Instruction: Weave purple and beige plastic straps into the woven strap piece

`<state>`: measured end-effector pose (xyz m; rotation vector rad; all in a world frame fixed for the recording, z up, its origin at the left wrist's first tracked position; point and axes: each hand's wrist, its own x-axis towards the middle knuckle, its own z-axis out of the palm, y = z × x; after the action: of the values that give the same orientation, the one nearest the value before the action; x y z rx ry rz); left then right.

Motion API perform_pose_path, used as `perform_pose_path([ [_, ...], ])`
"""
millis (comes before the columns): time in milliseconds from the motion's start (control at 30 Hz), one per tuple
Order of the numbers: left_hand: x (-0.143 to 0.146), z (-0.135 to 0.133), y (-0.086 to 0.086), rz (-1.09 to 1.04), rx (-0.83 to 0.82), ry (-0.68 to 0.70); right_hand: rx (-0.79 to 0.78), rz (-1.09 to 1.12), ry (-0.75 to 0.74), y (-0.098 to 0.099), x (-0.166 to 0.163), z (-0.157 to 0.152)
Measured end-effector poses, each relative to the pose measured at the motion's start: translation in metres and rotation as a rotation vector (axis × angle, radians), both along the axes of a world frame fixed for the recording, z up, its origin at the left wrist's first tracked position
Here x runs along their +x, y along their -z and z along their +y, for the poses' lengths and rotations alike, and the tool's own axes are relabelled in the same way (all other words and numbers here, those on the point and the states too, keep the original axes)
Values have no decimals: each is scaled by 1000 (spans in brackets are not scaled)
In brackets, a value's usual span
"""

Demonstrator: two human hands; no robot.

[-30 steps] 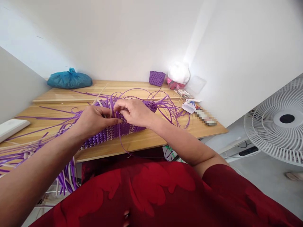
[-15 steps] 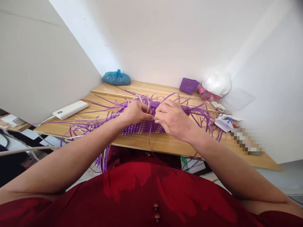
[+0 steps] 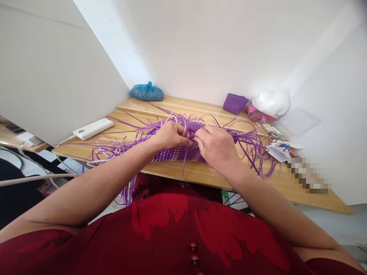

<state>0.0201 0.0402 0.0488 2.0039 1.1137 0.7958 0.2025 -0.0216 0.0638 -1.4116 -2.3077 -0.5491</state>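
Observation:
A purple and cream woven piece (image 3: 166, 153) of flat plastic strips lies across the front of the wooden table, loose strip ends fanning out on every side. Over its middle, my left hand (image 3: 171, 136) is closed, thumb and forefinger pinching a purple strip. My right hand (image 3: 216, 147) meets it from the right, its curled fingertips also closed on a purple strip. One thin purple strip (image 3: 184, 168) hangs down below the hands over the table edge. The exact crossing of the strips is hidden by my fingers.
Along the back of the table (image 3: 172, 103) sit a blue plastic bag (image 3: 146, 93), a small purple woven basket (image 3: 235, 103) and a white bag (image 3: 271, 103). A white power bank (image 3: 93, 129) lies at left. Papers (image 3: 278, 151) are at right, near a blurred-out item (image 3: 308, 175).
The view has shifted, so everything sits slightly farther right. My right hand has turned a little, and its fingers have drawn slightly away from my left fingertips.

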Motion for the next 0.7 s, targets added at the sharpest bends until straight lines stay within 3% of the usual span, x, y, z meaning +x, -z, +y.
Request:
perform_pose_path([
  [233,6,4,10,-21,177,-15,-60,62,124,16,-5,-7],
  [367,9,10,15,20,168,-4,-23,121,99,18,0,1],
  [567,10,13,8,67,61,98,-107,322,-93,14,8,16],
  [700,12,12,4,89,71,115,-143,423,-53,12,10,24],
])
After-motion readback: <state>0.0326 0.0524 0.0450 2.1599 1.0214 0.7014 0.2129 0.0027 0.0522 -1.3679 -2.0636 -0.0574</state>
